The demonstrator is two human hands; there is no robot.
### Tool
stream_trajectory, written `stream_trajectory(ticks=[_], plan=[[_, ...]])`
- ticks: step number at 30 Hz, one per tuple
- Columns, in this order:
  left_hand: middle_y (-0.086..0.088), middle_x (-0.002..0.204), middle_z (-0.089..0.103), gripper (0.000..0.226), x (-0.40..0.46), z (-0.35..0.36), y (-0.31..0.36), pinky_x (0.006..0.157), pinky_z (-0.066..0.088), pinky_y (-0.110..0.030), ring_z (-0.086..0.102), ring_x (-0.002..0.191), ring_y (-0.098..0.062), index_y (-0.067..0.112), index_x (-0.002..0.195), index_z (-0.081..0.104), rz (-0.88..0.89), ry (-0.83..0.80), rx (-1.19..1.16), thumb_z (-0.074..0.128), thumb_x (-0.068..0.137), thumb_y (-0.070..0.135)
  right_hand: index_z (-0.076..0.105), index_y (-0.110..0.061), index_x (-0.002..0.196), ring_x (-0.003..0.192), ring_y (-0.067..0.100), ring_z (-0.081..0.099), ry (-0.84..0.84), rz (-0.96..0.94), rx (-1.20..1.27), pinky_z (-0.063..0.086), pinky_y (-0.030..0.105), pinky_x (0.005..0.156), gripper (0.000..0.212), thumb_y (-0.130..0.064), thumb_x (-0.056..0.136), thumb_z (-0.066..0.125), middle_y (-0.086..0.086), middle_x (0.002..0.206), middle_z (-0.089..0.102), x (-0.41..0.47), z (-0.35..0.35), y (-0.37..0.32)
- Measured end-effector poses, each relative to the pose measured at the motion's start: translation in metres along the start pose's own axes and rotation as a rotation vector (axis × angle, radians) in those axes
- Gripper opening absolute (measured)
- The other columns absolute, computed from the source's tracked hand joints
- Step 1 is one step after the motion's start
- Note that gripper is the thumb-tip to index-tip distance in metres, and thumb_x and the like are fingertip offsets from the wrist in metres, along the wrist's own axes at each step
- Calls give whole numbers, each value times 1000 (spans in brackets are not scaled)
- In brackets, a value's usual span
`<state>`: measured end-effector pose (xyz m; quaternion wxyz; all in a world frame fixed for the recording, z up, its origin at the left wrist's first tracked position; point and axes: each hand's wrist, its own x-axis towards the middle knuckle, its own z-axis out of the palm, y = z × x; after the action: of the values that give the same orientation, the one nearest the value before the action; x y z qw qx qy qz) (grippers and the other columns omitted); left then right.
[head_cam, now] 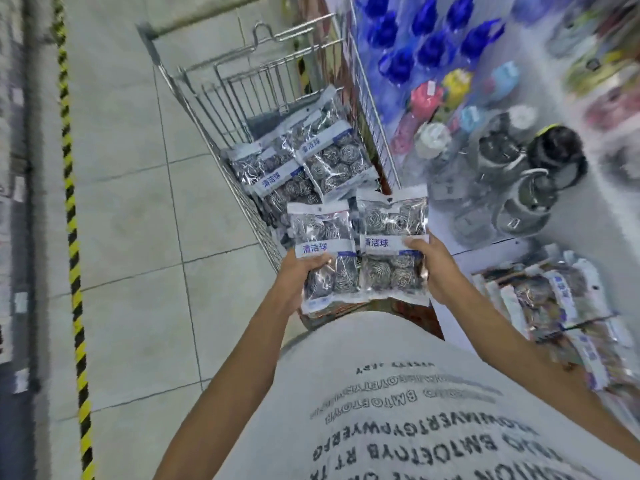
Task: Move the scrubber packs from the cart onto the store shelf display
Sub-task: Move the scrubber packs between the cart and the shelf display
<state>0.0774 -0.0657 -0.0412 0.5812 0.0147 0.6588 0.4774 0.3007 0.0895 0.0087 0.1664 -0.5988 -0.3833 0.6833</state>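
Observation:
I hold two clear packs of steel scrubber balls side by side above the near end of the wire cart point(194, 98). My left hand point(298, 282) grips the left pack point(323, 237) at its lower left. My right hand point(434, 268) grips the right pack point(391, 220) at its right edge, thumb on the white label. Several more scrubber packs point(311, 161) lie piled inside the cart. On the shelf point(485, 258) at the right, a row of scrubber packs point(554, 306) stands in a display tray.
Dark kettles point(526, 188) and coloured bottles point(443, 95) stand on the upper shelf beside the cart. Blue items point(426, 32) hang farther back. A yellow-black striped line point(71, 202) runs along the tiled floor on the left.

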Motion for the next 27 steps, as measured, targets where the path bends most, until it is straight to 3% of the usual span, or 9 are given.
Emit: stream_trajectory(ticks=[5, 7, 9, 12, 15, 18, 20, 24, 27], plan=[[-3, 125, 74, 113, -8, -4, -3, 113, 40, -59, 62, 127, -33, 20, 146, 53, 10, -163, 137, 101, 48, 52, 65, -26, 108, 110, 15, 60, 156, -67, 155, 39, 36, 94, 21, -30, 91, 76, -5, 111, 72, -70, -20, 34], [-1, 128, 73, 113, -27, 4, 5, 112, 42, -58, 64, 124, -27, 23, 149, 47, 45, -189, 184, 101, 53, 46, 67, -16, 111, 96, 15, 68, 227, -89, 229, 51, 28, 78, 20, -16, 92, 75, -2, 103, 72, -98, -31, 49], [-3, 121, 76, 80, -52, 18, 12, 104, 52, -57, 70, 115, -27, 21, 140, 57, 71, -218, 220, 95, 69, 26, 66, -3, 119, 87, 18, 73, 285, -108, 325, 57, 24, 58, 28, -6, 92, 72, 4, 97, 73, -128, -44, 62], [-6, 111, 78, 44, -73, 40, 6, 87, 61, -46, 75, 100, -26, 22, 118, 66, 113, -240, 298, 81, 81, 1, 64, -3, 114, 83, 22, 75, 383, -147, 443, 57, 24, 53, 23, 1, 92, 70, 10, 97, 75, -173, -66, 82], [-5, 109, 79, 39, -86, 63, -8, 90, 58, -44, 74, 101, -24, 23, 110, 68, 151, -304, 402, 81, 80, 1, 63, -8, 97, 62, 15, 74, 430, -130, 558, 53, 23, 43, 10, 0, 95, 68, 13, 88, 76, -214, -89, 105], [-7, 109, 78, 37, -109, 93, -28, 85, 61, -39, 74, 98, -23, 19, 112, 69, 145, -382, 497, 82, 80, 6, 62, -11, 103, 79, 21, 70, 511, -144, 628, 48, 22, 40, 13, -7, 94, 71, 4, 94, 69, -250, -116, 134], [-3, 98, 79, 31, -127, 112, -46, 72, 60, -29, 73, 94, -23, 21, 106, 68, 149, -419, 536, 82, 82, 8, 62, -16, 104, 88, 22, 67, 549, -144, 676, 53, 27, 47, 21, -14, 90, 77, 4, 100, 71, -268, -139, 161], [-3, 104, 80, 41, -157, 147, -91, 98, 54, -53, 72, 109, -30, 17, 113, 72, 121, -501, 641, 87, 76, 15, 70, -12, 119, 113, 37, 69, 561, -160, 740, 58, 55, 94, 75, -39, 56, 100, 13, 117, 76, -303, -186, 228], [-10, 102, 80, 44, -192, 175, -131, 95, 57, -58, 73, 106, -35, 12, 116, 70, 45, -549, 700, 87, 76, 17, 65, -20, 128, 122, 35, 63, 614, -147, 780, 53, 56, 101, 79, -40, 59, 98, 9, 126, 72, -331, -224, 287]])
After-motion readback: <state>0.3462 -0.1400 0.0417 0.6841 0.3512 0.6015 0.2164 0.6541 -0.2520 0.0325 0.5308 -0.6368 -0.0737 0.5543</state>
